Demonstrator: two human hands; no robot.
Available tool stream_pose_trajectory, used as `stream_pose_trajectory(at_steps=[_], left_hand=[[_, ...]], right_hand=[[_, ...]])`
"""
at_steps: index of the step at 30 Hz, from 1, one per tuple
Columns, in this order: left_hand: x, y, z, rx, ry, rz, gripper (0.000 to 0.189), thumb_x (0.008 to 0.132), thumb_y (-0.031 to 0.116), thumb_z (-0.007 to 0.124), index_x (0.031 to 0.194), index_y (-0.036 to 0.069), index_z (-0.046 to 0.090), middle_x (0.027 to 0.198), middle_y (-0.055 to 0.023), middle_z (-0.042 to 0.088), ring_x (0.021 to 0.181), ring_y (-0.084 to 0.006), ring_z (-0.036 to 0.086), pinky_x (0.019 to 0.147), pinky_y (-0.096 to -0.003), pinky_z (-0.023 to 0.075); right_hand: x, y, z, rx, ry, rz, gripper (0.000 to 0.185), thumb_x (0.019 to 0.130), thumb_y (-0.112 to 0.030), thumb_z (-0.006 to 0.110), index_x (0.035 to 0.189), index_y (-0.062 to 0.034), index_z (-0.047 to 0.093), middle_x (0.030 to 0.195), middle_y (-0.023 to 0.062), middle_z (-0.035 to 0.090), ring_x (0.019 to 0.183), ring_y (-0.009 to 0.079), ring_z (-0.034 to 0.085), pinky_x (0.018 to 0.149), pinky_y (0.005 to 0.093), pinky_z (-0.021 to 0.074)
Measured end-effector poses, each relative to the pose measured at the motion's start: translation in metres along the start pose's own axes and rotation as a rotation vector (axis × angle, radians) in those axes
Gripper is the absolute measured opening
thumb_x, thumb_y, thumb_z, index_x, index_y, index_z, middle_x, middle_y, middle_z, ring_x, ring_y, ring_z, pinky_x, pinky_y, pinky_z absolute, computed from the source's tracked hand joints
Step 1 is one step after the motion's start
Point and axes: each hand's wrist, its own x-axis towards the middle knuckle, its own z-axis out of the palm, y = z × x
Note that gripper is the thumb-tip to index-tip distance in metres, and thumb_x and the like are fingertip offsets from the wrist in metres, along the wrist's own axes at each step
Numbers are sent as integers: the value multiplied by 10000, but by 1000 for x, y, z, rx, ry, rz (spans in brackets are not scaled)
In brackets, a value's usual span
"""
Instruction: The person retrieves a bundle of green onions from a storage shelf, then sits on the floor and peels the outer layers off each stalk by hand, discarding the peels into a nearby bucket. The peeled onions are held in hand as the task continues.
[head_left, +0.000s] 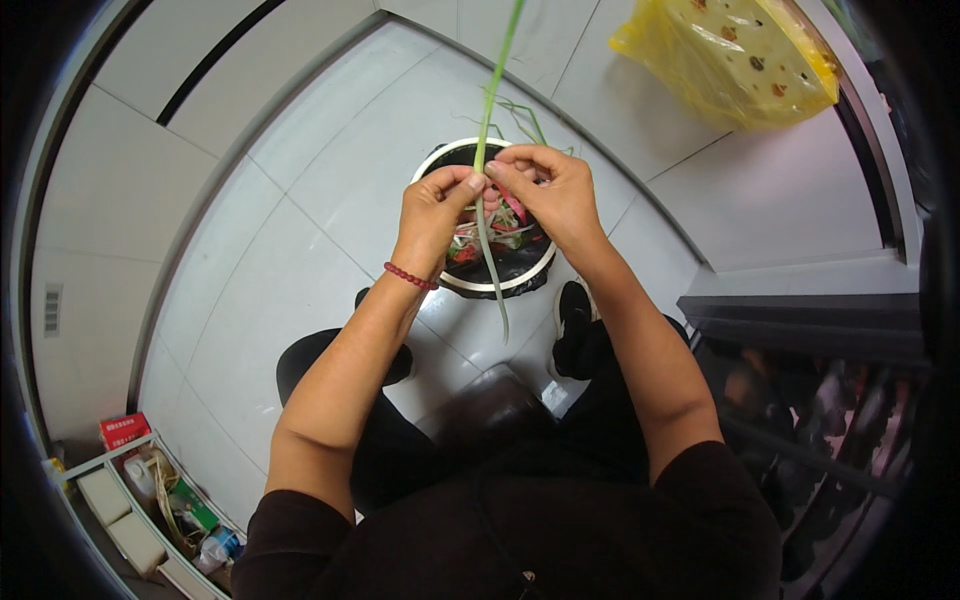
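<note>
A long green onion (491, 97) stands lengthwise over a round trash bin (501, 287) lined with a black bag. My left hand (442, 199) pinches its pale part between thumb and fingers. Close beside it, my right hand (544, 184) has thumb and forefinger together at the stalk; whether it grips a thin layer is too small to tell. A pale strip (487, 259) hangs down below my fingers, past the bin's rim. Inside the bin lie vegetable scraps (504, 229) and red pieces. Thin green leaves (529, 124) show beyond the rim.
A yellow plastic bag (731, 64) hangs by the cabinet at upper right. Pale cabinets border the tiled floor (300, 180). An open pull-out rack (161, 502) with bottles and packets stands at lower left. A dark glossy front (810, 420) is at right. My feet flank the bin.
</note>
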Motion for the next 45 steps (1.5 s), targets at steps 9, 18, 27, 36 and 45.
stream_pose_trajectory(at_steps=[9, 18, 27, 36, 45], left_hand=[[-3, -5, 7, -11, -40, -16, 163, 871, 131, 542, 937, -6, 602, 819, -58, 631, 718, -125, 602, 675, -260, 503], [3, -9, -1, -228, -52, -104, 206, 903, 200, 487, 1003, 32, 553, 833, -52, 608, 716, -142, 591, 707, -275, 496], [8, -2, -13, -337, -7, -80, 180, 920, 183, 449, 923, 21, 525, 865, -104, 585, 792, -198, 601, 756, -327, 514], [15, 10, -29, -415, 83, 21, 176, 917, 165, 451, 910, 0, 515, 847, -108, 566, 798, -219, 594, 742, -344, 529], [13, 11, -27, -341, 109, 7, 184, 912, 171, 467, 921, -6, 516, 847, -110, 571, 791, -213, 593, 717, -329, 528]], right_hand=[[2, 8, 0, 69, 20, 8, 149, 807, -99, 616, 876, 30, 647, 668, 23, 607, 576, 50, 530, 501, 194, 432], [3, 5, 1, 157, -19, 25, 189, 862, -143, 569, 902, 30, 635, 808, 102, 636, 656, 113, 602, 548, 206, 503], [0, 1, 0, 228, -93, 66, 200, 895, -157, 515, 875, 30, 583, 798, 102, 629, 627, 114, 595, 554, 205, 493], [-5, 11, 7, 107, -275, 126, 153, 876, -138, 542, 875, 5, 596, 720, 33, 596, 569, 56, 523, 529, 174, 453], [-14, 11, 18, -95, -262, 128, 151, 805, -156, 626, 837, -11, 649, 580, 1, 545, 491, 38, 493, 437, 201, 414]])
